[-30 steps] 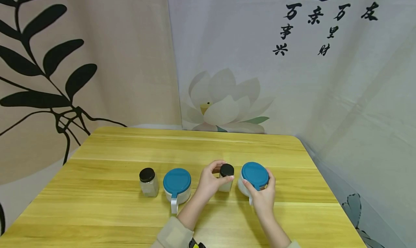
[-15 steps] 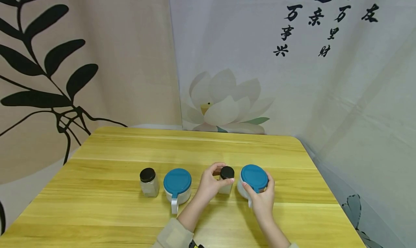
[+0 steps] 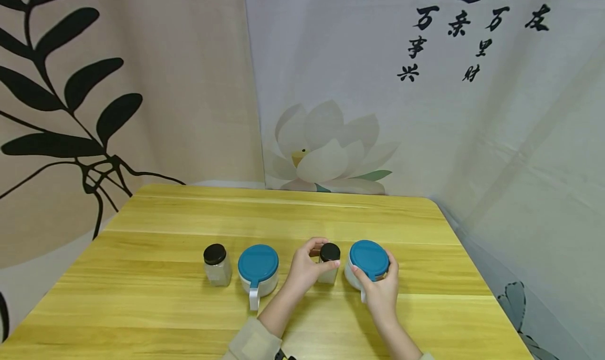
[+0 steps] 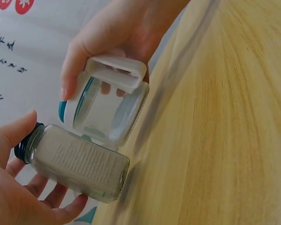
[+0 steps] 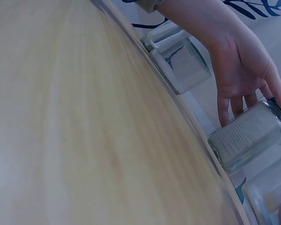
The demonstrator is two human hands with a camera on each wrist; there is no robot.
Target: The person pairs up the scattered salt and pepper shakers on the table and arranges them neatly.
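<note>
My left hand (image 3: 306, 268) holds a small glass jar (image 4: 79, 161) with a black lid, thumb at the lid and the other fingers along its far side. Pale contents and printed text show through the glass. To its right, my right hand (image 3: 384, 287) grips a clear seasoning pot (image 3: 368, 258) with a blue lid and a white handle, thumb on the near side and fingers round the right. Both containers stand upright side by side, a narrow gap between them in the head view. Whether their bases touch the wooden table (image 3: 189, 318) is hard to tell.
A second black-lidded jar (image 3: 217, 271) stands on the left part of the table. Between it and my left forearm is another blue-lidded pot (image 3: 258, 263), its handle toward me. A printed cloth (image 3: 331, 139) hangs behind the table's back edge.
The held jar and pot have both come slightly toward me, the pot also a touch to the left. Both grips stay the same, and the other jar and pot have not moved.
</note>
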